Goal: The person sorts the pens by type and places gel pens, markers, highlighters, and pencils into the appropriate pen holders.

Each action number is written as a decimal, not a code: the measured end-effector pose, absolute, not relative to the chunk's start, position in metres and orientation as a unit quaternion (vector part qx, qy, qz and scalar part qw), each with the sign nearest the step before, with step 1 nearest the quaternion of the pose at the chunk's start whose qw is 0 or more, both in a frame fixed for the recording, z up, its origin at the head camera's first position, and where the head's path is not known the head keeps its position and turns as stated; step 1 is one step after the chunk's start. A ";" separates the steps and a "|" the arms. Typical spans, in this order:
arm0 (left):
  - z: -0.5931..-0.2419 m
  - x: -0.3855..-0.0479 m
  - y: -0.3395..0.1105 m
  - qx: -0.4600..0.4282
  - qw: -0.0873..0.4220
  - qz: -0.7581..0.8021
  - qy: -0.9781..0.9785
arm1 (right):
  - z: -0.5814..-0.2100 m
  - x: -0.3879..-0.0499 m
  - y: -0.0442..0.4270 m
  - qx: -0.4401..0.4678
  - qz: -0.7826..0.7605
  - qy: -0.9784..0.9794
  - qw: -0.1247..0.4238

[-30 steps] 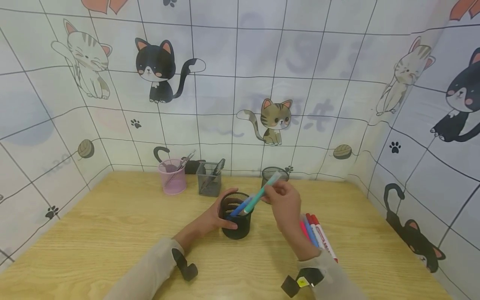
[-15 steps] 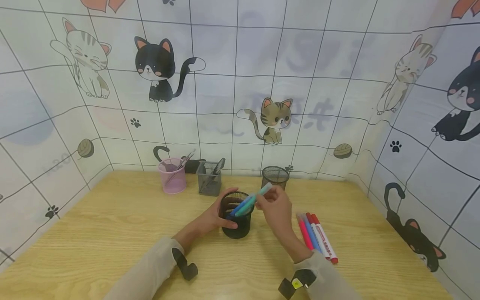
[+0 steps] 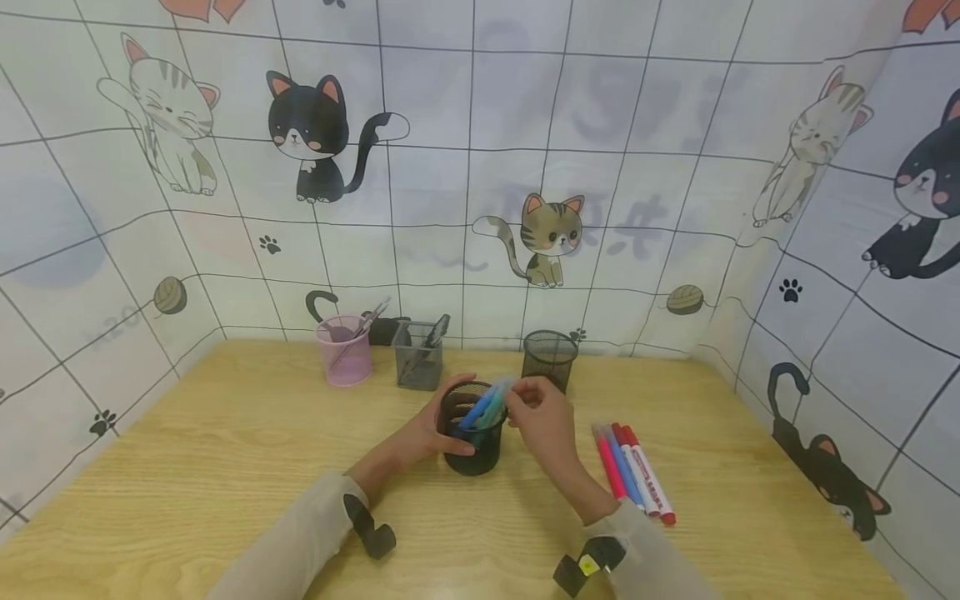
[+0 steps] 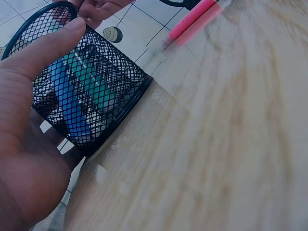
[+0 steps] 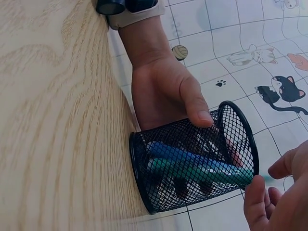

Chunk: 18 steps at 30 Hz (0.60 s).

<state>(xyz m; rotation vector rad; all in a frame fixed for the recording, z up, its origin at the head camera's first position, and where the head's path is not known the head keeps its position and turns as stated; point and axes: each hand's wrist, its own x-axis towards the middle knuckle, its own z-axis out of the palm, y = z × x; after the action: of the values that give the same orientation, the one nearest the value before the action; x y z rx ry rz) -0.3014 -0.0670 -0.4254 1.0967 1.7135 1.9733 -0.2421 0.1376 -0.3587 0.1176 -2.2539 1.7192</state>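
The left sleeve [image 3: 281,542] and the right sleeve [image 3: 654,554] match: long, plain, pale greyish beige. Around the left cuff I can see a black strap [image 3: 358,514] carrying a small dark camera [image 3: 380,542]. The right cuff has its own black band [image 3: 609,550], with a squarish dark block [image 3: 570,575] and a little bright yellow tag [image 3: 588,566], its marking too small to read.

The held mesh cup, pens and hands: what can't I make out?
Head view: lower ends of the blue pen and green pen, hidden by the mesh cup.
Head view: print on the rightmost white marker, too small.
Left wrist view: pink pen, cut by the top edge.
Right wrist view: right hand, cut by the right edge.
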 end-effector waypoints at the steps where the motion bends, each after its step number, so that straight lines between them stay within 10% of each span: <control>1: -0.426 -0.301 -0.067 0.382 0.153 0.688 0.598 | -0.359 -0.242 0.138 0.041 0.599 -0.785 0.151; 18: -0.424 -0.301 -0.067 0.389 0.150 0.686 0.596 | -0.362 -0.243 0.138 0.048 0.599 -0.783 0.162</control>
<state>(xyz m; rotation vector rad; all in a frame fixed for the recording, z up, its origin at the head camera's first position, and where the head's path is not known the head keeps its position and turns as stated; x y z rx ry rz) -0.3011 -0.0672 -0.4236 1.1188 1.7132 1.9696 -0.2435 0.1376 -0.3616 0.1366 -2.2337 1.7083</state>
